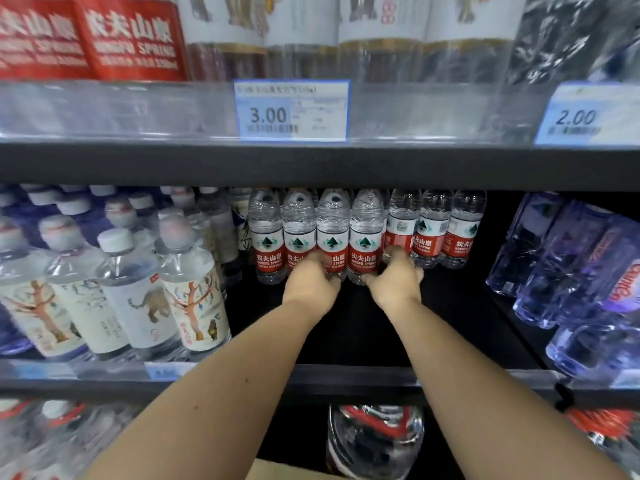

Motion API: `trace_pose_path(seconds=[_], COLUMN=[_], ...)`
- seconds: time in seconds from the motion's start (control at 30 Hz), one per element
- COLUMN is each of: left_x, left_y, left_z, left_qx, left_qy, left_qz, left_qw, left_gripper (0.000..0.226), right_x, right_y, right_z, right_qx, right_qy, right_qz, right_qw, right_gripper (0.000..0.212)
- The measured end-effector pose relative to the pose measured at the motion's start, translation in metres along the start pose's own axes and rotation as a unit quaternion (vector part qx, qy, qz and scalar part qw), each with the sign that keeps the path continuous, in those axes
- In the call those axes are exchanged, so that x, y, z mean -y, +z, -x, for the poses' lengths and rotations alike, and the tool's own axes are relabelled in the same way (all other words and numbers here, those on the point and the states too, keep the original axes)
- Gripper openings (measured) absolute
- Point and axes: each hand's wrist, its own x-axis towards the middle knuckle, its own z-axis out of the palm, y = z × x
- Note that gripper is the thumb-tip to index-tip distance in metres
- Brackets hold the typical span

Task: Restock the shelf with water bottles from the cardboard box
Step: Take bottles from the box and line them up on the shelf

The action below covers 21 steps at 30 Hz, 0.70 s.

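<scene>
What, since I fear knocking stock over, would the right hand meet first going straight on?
The right hand seems to grip a red-labelled water bottle, so that comes first; going on would push it further back. What stands behind it is unclear.

Fingertips: left hand (311, 285) and right hand (398, 285) smear against the red-label bottles (363, 244); gripping or only touching, cannot tell.
Caps: above the hands, hidden behind the upper shelf edge (311, 168).
Price tag (292, 110): above the hands, small print too blurred to read.
Cardboard box (287, 472): beneath the forearms, a sliver cut by the bottom edge.
Lower bottle (375, 441): below the hands, blurred, label unreadable.
</scene>
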Motion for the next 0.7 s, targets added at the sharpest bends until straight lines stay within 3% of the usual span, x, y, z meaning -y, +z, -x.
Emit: trace_pose_path(seconds=[0.13, 0.27, 0.53, 0.7], left_x=[-0.019, -0.032, 0.037, 0.114], left_y=[-0.047, -0.084, -0.073, -0.040], left_z=[0.051, 0.121, 0.275, 0.349], left_qx=[0.016, -0.018, 0.052, 0.119], left_qy=[0.086, 0.142, 0.159, 0.043], left_qz=[-0.181, -0.392, -0.448, -0.473], left_qw=[0.980, 0.909, 0.878, 0.872], left_gripper=[0.031, 0.032, 0.036, 0.042], right_x=[0.010, 0.019, -0.013, -0.072], right_y=[-0.044, -0.069, -0.051, -0.020], right_z=[0.061, 0.136, 0.278, 0.342], right_qx=[0.079, 0.144, 0.167, 0.235], right_qy=[-0.130, -0.216, -0.272, -0.197], right_qz=[0.104, 0.218, 0.323, 0.325], right_qw=[0.983, 0.941, 0.891, 0.895], right_gripper=[0.038, 0.036, 0.033, 0.036])
